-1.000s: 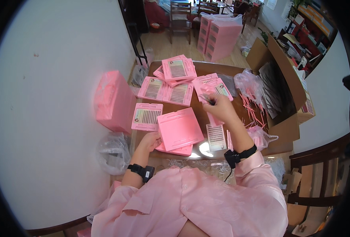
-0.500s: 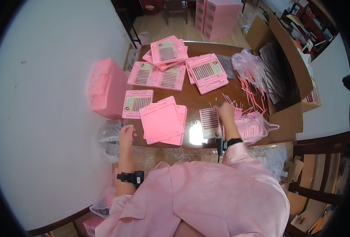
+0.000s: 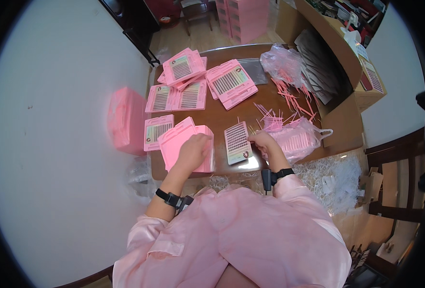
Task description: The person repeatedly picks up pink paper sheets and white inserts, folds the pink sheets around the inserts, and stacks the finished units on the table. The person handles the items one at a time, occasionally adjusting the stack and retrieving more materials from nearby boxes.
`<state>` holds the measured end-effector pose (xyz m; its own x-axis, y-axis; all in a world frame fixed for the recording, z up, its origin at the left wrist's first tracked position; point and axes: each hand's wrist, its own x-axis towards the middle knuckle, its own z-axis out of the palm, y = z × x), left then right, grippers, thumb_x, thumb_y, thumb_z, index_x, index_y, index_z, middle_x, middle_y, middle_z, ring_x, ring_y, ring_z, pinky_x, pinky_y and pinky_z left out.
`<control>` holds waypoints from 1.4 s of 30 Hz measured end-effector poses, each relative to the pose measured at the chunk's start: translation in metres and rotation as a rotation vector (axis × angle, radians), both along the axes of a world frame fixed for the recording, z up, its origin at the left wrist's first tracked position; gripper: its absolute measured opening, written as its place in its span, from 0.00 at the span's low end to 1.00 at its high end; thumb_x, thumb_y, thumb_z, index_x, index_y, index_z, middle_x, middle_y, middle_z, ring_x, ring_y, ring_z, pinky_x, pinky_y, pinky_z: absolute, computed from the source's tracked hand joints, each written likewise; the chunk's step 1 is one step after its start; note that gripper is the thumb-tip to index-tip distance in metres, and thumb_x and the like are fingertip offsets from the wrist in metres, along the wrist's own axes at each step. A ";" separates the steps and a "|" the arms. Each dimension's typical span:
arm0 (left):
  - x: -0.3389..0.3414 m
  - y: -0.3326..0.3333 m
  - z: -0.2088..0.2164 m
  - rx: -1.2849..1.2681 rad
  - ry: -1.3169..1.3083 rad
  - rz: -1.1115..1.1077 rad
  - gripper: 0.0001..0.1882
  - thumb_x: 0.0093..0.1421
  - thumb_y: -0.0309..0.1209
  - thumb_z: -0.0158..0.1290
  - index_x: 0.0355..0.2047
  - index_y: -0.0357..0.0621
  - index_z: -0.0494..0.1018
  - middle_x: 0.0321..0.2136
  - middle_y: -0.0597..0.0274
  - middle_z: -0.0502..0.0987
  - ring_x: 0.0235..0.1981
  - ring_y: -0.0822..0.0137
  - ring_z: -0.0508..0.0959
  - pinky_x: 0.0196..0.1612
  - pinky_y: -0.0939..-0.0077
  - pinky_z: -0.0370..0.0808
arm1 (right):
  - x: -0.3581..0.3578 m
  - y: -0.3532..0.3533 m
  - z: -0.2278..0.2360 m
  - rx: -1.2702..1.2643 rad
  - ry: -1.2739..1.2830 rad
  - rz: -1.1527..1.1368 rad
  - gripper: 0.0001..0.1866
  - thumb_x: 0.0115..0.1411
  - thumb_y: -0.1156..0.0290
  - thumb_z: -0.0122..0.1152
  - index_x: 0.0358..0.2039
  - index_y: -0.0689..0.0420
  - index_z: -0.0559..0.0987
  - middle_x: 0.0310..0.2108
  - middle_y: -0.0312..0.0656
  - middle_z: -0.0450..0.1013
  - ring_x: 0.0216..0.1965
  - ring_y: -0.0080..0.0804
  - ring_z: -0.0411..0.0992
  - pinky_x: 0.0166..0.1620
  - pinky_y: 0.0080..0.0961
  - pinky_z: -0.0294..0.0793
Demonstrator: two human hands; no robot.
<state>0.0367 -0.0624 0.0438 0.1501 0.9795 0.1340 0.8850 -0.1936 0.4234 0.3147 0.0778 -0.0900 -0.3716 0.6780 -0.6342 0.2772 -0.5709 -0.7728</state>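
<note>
A card of false eyelashes, pale with dark rows, lies slightly tilted on the brown table in front of me. The fingers of my right hand close on its right edge. To its left, my left hand hovers over a stack of empty pink trays, hiding part of them. Its fingers are loosely curled and apart, and I see nothing in them. Thin pink sticks are scattered beyond my right hand. Beside that hand is a clear plastic bag with pink things inside.
Pink trays holding lash cards are piled at the far left, with another pile nearer the middle. An open cardboard box borders the right side. A pink wrapped block stands by the wall. Shredded filler lies below the table's right edge.
My left hand has moved right and forward from the table's left edge to above the trays. My right hand has shifted down to the card's edge, and the card now sits tilted. The view has turned.
</note>
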 end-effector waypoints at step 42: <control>-0.040 0.133 0.024 -0.198 -0.650 0.688 0.82 0.41 0.63 0.69 0.70 0.32 0.19 0.66 0.29 0.59 0.67 0.43 0.63 0.67 0.61 0.62 | -0.071 -0.081 0.125 1.225 -0.131 -0.238 0.10 0.64 0.69 0.59 0.42 0.61 0.79 0.31 0.43 0.76 0.32 0.35 0.75 0.35 0.29 0.73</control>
<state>-0.0036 0.0707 0.0674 -0.5101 0.8391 -0.1889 0.3595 0.4075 0.8395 0.2437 -0.0036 0.0345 -0.1409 0.8886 0.4365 0.3805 0.4557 -0.8047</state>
